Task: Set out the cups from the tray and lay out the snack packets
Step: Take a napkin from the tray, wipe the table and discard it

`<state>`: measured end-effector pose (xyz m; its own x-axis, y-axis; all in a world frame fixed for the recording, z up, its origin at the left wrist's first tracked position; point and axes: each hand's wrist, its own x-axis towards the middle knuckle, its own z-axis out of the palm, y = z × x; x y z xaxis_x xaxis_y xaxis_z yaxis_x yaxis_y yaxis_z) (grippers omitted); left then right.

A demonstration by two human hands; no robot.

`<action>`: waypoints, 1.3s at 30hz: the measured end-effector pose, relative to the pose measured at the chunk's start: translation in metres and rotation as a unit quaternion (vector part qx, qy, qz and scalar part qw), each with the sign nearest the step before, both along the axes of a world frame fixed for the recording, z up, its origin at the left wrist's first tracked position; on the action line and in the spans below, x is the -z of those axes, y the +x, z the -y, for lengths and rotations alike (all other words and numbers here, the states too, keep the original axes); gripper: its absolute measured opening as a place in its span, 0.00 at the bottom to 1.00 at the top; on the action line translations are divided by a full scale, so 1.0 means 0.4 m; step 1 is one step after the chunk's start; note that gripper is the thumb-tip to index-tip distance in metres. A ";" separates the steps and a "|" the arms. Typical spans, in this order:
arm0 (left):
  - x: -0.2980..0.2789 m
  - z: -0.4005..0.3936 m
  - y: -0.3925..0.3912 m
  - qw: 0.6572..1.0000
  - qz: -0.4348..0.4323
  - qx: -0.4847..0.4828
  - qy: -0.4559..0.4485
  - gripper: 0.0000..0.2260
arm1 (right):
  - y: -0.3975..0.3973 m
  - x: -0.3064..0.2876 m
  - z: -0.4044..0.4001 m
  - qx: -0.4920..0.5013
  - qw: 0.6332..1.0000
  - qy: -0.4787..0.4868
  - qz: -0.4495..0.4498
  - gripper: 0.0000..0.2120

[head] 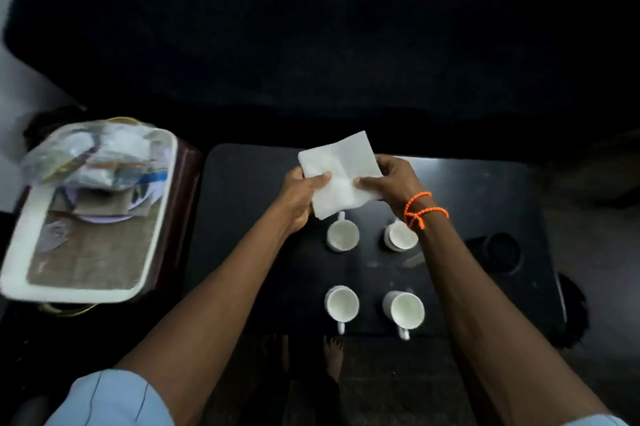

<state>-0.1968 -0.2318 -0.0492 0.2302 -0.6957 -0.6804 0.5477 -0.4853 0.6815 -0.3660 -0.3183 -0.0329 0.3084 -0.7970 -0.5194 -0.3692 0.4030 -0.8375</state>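
Several white cups stand on the black table [249,218]: two far ones [342,235] [401,237] and two near ones [341,303] [406,310], all upright. Above the far cups I hold a white paper napkin [341,169] with both hands. My left hand [301,193] pinches its left edge and my right hand [391,176] pinches its right edge. A white tray [86,294] sits to the left on a dark red stand. At the tray's far end lies a clear plastic bag of snack packets [93,152].
A brown mat, some cardboard and a pale plate lie on the tray. The table has a round cup recess [502,252] at its right side. A dark sofa [311,45] fills the space beyond the table. My bare feet show below the table's near edge.
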 end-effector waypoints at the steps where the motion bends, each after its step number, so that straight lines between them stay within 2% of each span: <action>1: -0.001 0.019 -0.049 1.000 -0.004 0.012 0.010 0.18 | -0.045 -0.001 0.002 0.013 0.998 -0.045 -0.047 0.19; 4: 0.001 0.064 -0.193 0.998 -0.007 0.044 0.046 0.17 | -0.168 -0.003 -0.003 0.074 0.979 -0.116 -0.150 0.19; 7: 0.005 0.092 -0.332 0.996 0.002 0.068 0.061 0.13 | -0.281 -0.006 -0.031 0.094 0.974 -0.130 -0.158 0.21; 11: 0.004 0.106 -0.505 0.990 0.056 0.117 0.051 0.20 | -0.424 -0.019 -0.088 0.131 0.964 -0.167 -0.161 0.22; 17: 0.001 0.077 -0.741 0.982 0.038 0.180 0.033 0.18 | -0.627 -0.023 -0.138 0.194 0.930 -0.177 -0.257 0.19; 22: 0.004 0.050 -0.898 0.977 -0.015 0.208 0.038 0.20 | -0.751 -0.024 -0.143 0.158 0.926 -0.154 -0.307 0.18; 27: -0.002 0.017 -0.993 0.977 -0.045 0.203 0.048 0.19 | -0.813 -0.037 -0.128 0.050 0.925 -0.128 -0.353 0.20; 32: -0.006 0.035 -0.992 0.973 -0.126 0.181 0.067 0.19 | -0.837 -0.034 -0.083 -0.004 0.922 -0.074 -0.380 0.19; 36: -0.011 0.070 -0.970 0.966 -0.188 0.150 0.096 0.19 | -0.814 -0.011 -0.022 -0.065 0.905 -0.036 -0.419 0.16; 39: -0.001 0.087 -0.943 0.959 -0.224 0.115 0.127 0.15 | -0.782 0.008 0.014 -0.100 0.888 -0.024 -0.449 0.16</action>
